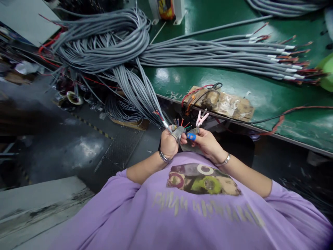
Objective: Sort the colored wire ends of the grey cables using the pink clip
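Note:
My left hand (169, 141) is closed around the end of a grey cable (166, 125), its thumb in a grey finger cover. Thin coloured wires (179, 122) fan out above that thumb. My right hand (206, 141) is pinched close beside them, with a blue cover on the thumb and a grey one on another finger. What lies between its fingertips is too small to make out. Just beyond the right hand stands a pink clothespin (201, 119). Grey cables run from my left hand up to a large coil (104, 41) on the bench.
Many cables with stripped ends (288, 64) lie across the green bench (171, 81). A worn wooden block (229, 104) with red and black leads sits at its front edge. Another black cable coil (125, 111) is below, left. A green object (326, 71) stands far right.

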Tool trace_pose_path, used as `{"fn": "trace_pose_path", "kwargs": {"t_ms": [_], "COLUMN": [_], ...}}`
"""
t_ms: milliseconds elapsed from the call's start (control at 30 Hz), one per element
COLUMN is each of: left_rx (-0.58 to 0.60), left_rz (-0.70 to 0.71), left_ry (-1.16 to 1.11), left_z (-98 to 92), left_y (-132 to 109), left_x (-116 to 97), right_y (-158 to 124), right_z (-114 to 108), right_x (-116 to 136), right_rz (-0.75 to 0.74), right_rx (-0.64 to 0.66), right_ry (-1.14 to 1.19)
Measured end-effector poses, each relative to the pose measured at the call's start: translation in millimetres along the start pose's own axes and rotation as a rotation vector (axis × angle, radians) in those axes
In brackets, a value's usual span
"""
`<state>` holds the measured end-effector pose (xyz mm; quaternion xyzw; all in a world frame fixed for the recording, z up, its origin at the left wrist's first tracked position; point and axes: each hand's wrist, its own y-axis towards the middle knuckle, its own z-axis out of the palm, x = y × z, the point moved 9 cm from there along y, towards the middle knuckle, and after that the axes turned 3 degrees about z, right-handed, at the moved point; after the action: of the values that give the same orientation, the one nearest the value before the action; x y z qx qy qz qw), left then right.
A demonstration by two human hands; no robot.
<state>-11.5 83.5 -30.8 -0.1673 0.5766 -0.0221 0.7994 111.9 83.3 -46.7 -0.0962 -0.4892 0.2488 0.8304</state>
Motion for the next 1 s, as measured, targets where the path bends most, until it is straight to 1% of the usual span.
{"fn": "trace_pose_path", "kwargs": {"t_ms": [167, 233, 333, 400, 500, 600, 800, 1000], "left_rx": [0.003, 0.014, 0.032, 0.056, 0.104, 0.149, 0.192, 0.195], "left_rz": [0.012, 0.018, 0.016, 0.018, 0.023, 0.026, 0.037, 0.043], "left_ry": [0.014, 0.023, 0.047, 0.070, 0.122, 0.180, 0.224, 0.257], "left_z": [1.1, 0.4, -1.2, -1.1, 0.3, 1.8, 2.3, 1.4], "left_y": [0.1, 0.1, -0.5, -1.5, -3.6, -5.3, -5.5, -5.6], "left_x": [-4.2, -4.4, -2.2, -0.3, 2.4, 4.3, 5.9, 7.4], "right_y": [-1.0, 0.9, 7.1, 11.1, 14.8, 16.7, 19.0, 16.4], "right_z": [0.4, -3.8, -17.4, -22.1, -16.1, -7.6, -5.7, -8.8], "right_x": [-10.1, -11.1, -4.1, 0.2, 2.2, 5.4, 13.0, 18.8], "right_rz": [0.079, 0.102, 0.081, 0.074, 0.102, 0.095, 0.035, -0.037], "right_rx": [0.093, 0.109, 0.049, 0.032, 0.084, 0.113, 0.024, -0.046], "right_ry": [-0.103, -0.114, 0.006, 0.116, 0.205, 0.238, 0.171, 0.123]}}
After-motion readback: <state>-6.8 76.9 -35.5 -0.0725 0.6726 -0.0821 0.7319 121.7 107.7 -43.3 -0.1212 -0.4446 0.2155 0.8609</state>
